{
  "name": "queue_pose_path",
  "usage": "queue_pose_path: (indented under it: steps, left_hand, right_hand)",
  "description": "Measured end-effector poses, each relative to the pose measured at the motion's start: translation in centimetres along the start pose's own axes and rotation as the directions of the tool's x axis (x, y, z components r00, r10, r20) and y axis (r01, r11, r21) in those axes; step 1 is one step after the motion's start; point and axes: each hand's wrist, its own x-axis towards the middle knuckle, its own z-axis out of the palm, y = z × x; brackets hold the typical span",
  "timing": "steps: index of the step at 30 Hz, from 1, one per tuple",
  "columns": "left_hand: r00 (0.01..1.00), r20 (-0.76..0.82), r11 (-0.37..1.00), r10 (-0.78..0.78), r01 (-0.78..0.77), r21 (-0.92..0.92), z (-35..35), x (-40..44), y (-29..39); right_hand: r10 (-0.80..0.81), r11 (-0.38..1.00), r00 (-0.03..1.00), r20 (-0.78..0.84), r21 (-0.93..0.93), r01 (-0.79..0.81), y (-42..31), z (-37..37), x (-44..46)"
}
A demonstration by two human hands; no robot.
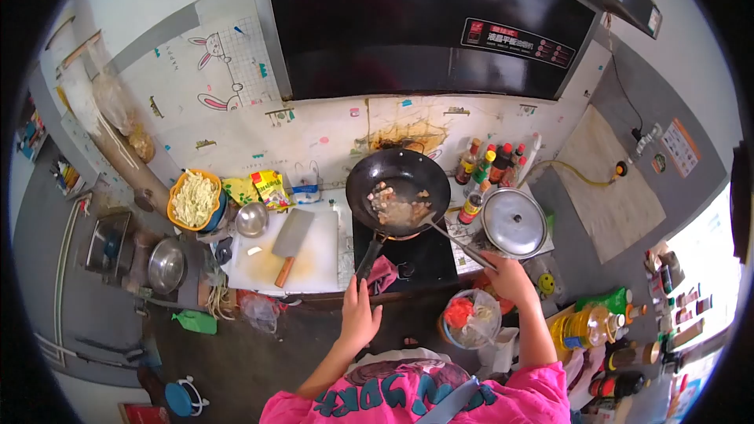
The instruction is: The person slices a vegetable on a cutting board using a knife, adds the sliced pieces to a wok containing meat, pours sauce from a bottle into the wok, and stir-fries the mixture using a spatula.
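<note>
A black wok (pixel 363 175) sits on the stove, tilted slightly, with browned pieces of food (pixel 390 204) that look like meat in a little liquid. My left hand (pixel 360 320) is at the end of the wok's long handle, fingers closed on it and thumb out to the side. In my right hand (pixel 512 279) is the handle of a metal spatula (pixel 459 245); its blade rests inside the wok at the right of the food. A pink cloth (pixel 382 275) lies beside the wok handle on the stove front.
Left of the stove, a cleaver (pixel 294 234) lies on a white cutting board (pixel 326 259). Beyond stand a metal bowl (pixel 252 220) and a yellow basket (pixel 174 218) of cut pale vegetables. Sauce bottles (pixel 470 210) and a lidded pot (pixel 514 222) stand right; a lined bin (pixel 470 319) is below.
</note>
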Motion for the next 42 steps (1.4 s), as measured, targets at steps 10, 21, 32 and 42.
queue_pose_path:
  steps: [10, 21, 32, 42]
  left_hand:
    - [0.973, -0.068, 0.943, -0.221, 0.231, 0.241, 1.8, 0.0, 3.0]
    - [0.940, 0.002, 0.872, -0.341, 0.315, 0.374, 1.7, 0.2, 4.6]
    - [0.960, 0.035, 0.891, -0.278, 0.244, 0.383, 1.0, 0.1, 4.1]
    - [0.976, 0.075, 0.920, -0.205, 0.166, 0.356, 0.3, -0.1, 3.0]
  right_hand:
    - [-0.021, 0.971, 1.000, 0.017, 0.238, 0.016, 7.3, 9.1, 6.5]
    - [-0.094, 0.974, 0.995, 0.032, 0.211, 0.085, 5.2, 14.2, 8.5]
    - [-0.060, 0.989, 0.992, 0.110, -0.130, 0.075, 7.0, 9.3, 4.9]
    - [-0.017, 0.995, 0.992, 0.121, 0.100, 0.005, 4.9, 0.9, 0.6]
